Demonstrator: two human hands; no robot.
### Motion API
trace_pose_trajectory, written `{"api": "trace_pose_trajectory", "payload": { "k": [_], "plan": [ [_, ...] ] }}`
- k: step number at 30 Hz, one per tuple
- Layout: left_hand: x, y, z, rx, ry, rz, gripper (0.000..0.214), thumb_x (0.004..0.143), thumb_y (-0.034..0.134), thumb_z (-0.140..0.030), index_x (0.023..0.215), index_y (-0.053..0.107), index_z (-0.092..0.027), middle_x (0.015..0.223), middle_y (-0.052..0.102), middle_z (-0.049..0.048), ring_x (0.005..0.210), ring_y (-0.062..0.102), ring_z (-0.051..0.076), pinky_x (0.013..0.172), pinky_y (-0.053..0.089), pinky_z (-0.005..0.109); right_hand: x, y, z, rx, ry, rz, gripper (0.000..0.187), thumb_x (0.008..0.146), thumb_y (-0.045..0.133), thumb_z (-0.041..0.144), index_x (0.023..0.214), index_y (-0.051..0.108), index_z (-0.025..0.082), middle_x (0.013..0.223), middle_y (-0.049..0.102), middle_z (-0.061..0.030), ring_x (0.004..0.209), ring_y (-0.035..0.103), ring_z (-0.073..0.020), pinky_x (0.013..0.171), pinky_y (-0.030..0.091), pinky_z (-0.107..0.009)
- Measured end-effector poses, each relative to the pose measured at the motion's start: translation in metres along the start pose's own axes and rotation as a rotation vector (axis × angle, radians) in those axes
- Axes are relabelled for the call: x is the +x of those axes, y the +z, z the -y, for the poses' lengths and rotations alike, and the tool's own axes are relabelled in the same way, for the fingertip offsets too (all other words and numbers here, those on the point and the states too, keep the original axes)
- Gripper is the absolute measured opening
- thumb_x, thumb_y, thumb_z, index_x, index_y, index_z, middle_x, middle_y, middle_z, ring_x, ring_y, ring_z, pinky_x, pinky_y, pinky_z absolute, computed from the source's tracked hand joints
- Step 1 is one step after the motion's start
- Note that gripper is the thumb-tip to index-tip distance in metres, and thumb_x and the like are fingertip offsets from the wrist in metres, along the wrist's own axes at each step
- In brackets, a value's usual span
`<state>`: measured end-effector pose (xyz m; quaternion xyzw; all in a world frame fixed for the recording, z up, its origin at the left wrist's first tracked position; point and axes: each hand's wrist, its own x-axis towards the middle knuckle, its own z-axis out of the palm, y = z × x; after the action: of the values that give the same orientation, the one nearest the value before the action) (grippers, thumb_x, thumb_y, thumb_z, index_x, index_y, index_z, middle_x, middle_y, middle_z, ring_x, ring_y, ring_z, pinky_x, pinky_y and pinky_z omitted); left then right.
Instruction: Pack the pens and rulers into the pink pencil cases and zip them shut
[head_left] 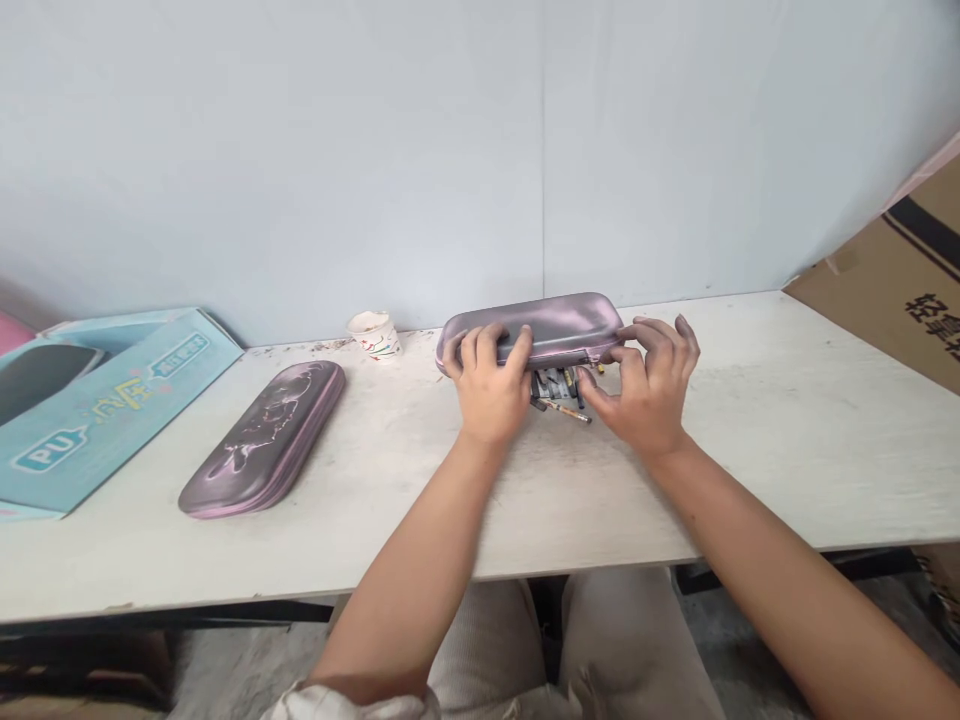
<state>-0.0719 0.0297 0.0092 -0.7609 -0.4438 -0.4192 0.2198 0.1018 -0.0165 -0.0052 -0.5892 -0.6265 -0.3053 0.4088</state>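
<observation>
A purple hard-shell pencil case lies across the middle of the white table, its lid partly raised toward me. My left hand curls its fingers over the case's left end and holds it. My right hand grips the case's right end, thumb and fingers pinched at the corner by the zipper. Between my hands, dark pens and small items show under the lid's front edge. A second closed purple case lies to the left, apart from both hands.
A teal cardboard box lies at the far left of the table. A small paper cup stands by the wall. A brown carton leans in at the right. The wall runs close behind the table.
</observation>
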Motion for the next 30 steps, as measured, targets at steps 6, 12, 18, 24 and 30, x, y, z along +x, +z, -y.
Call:
{"api": "trace_pose_trajectory", "payload": {
  "k": [6,12,18,24,30],
  "plan": [
    [-0.0015,0.0025,-0.0007,-0.025,0.021,-0.008,0.038,0.077,0.052,-0.019,0.113,0.059,-0.028,0.112,0.054,0.009,0.11,0.043,0.026,0.101,0.02,0.047,0.0007,0.0044,-0.0036,0.093,-0.145,-0.218,0.012,0.077,0.054,0.031,0.08,0.05,0.02,0.104,0.053,-0.0085,0.111,0.046,-0.0254,0.102,0.026,-0.055],
    [-0.0008,0.0007,-0.0015,-0.016,0.003,-0.019,0.037,0.077,0.054,-0.022,0.113,0.059,-0.028,0.112,0.054,0.0093,0.11,0.042,0.027,0.1,0.02,0.049,-0.0005,0.0066,-0.0058,0.065,-0.137,-0.207,0.005,0.076,0.051,0.022,0.08,0.05,0.02,0.106,0.053,-0.009,0.112,0.046,-0.0259,0.101,0.027,-0.057],
    [-0.0011,0.0022,-0.0013,-0.008,-0.01,-0.019,0.037,0.076,0.055,-0.022,0.113,0.059,-0.027,0.113,0.054,0.0091,0.11,0.043,0.027,0.101,0.019,0.049,-0.0013,0.0047,-0.006,0.066,-0.127,-0.183,0.007,0.076,0.051,0.022,0.082,0.05,0.021,0.105,0.053,-0.0085,0.112,0.046,-0.0253,0.102,0.027,-0.055],
    [-0.0013,0.0012,-0.0031,-0.045,0.006,-0.014,0.036,0.078,0.052,-0.02,0.112,0.059,-0.028,0.112,0.055,0.0093,0.112,0.042,0.026,0.102,0.017,0.049,-0.0017,0.0038,-0.0046,0.043,-0.151,-0.125,0.02,0.077,0.053,0.04,0.081,0.05,0.021,0.105,0.054,-0.0096,0.11,0.048,-0.0256,0.102,0.026,-0.055],
    [-0.002,0.0015,-0.0041,-0.057,0.005,-0.027,0.036,0.079,0.05,-0.018,0.113,0.059,-0.028,0.113,0.055,0.0091,0.113,0.042,0.026,0.103,0.015,0.049,-0.0024,0.0063,-0.008,0.029,-0.147,-0.159,0.01,0.077,0.051,0.029,0.079,0.05,0.02,0.104,0.053,-0.0096,0.111,0.047,-0.0259,0.101,0.027,-0.056]
  ]
}}
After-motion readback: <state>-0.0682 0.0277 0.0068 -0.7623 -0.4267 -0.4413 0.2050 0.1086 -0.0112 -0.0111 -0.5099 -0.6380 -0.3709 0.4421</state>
